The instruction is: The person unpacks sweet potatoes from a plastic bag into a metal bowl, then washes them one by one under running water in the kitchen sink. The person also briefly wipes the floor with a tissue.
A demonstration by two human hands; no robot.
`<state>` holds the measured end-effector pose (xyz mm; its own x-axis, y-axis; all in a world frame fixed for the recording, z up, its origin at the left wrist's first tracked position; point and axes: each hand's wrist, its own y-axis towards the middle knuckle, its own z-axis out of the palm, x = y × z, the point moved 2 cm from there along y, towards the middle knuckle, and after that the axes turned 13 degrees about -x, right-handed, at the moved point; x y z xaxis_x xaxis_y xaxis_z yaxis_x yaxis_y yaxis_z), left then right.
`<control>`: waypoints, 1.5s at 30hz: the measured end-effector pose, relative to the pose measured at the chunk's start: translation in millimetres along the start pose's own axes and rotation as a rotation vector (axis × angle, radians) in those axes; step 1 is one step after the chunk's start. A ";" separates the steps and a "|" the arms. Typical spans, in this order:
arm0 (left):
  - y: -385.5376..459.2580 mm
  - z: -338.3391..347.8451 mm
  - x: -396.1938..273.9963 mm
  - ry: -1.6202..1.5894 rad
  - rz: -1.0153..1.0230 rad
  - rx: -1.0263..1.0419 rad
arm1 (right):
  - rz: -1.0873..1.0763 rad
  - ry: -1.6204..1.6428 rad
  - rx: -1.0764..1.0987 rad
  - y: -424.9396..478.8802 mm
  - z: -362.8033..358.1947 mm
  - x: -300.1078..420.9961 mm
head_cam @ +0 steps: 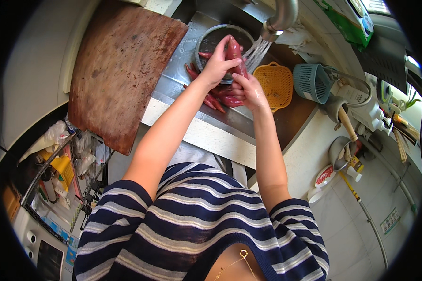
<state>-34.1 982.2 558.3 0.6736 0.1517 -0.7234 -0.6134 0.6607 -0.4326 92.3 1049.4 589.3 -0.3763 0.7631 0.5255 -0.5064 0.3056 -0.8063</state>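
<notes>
Between both hands I hold a wet, red-skinned sweet potato [235, 52] over a round metal basin [207, 37] in a steel sink. My left hand [218, 63] grips its upper part, with the thumb across it. Its lower end is in my right hand [249, 89]. Water [258, 52] runs from the metal faucet [279, 21] just right of the sweet potato. More red sweet potatoes [230, 101] lie in the sink below the basin, partly hidden by my hands. One red tip [204, 55] shows inside the basin.
A large wooden cutting board [123, 66] overlaps the sink's left side. Right of my hands stand an orange plastic basket [272, 84] and a blue plastic basket [311, 82]. A stone mortar [332, 107] with a wooden pestle [347, 123] is on the right counter.
</notes>
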 end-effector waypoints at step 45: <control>9.7 -9.2 -5.7 0.817 -0.111 0.041 | -0.514 -0.299 -0.385 3.8 -44.8 30.0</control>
<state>-47.6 980.9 553.2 0.2072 -0.4881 -0.8478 -0.5349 0.6691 -0.5160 113.9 1098.9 589.9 -0.3881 0.2957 0.8729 -0.3872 0.8072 -0.4456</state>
